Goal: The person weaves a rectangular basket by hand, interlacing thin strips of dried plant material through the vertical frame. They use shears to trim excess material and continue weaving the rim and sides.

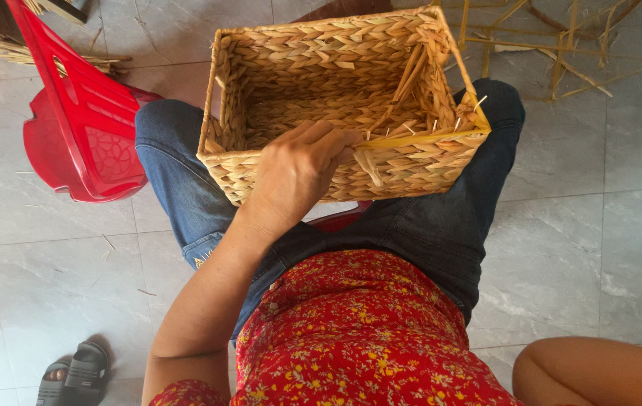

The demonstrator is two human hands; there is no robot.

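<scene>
On the person's lap sits a woven basket (336,98); it is box-shaped, straw-coloured and open at the top; it rests across both legs in blue jeans (426,225); its inside is bare, with only a few loose straw ends poking up at the right side; a yellow stick frame (426,137) shows along the near rim and up the right corner, where the weave is not closed; some flat straw strips (411,71) lean inside against the right wall.

The left hand (298,169) lies on the near wall of the basket; its fingers curl over the rim and pinch a straw strip (366,165) that hangs down the outside; so the hand is closed in a narrow hold on that strip and touches the basket too; the arm comes up from the bottom left.

The right hand cannot be seen; only a bare bit of arm (599,372) shows at the bottom right corner, well apart from the basket; whether that hand is open or closed I cannot tell.

The person wears a red top with small yellow flowers (366,338); a red plastic chair (80,120) lies tipped over just beside the left knee; a dark sandal (72,372) lies on the grey tile floor (591,225) at the bottom left; a bare stick frame (561,45) lies on the floor past the right knee; more straw (5,49) lies near the top left corner, behind the chair.
</scene>
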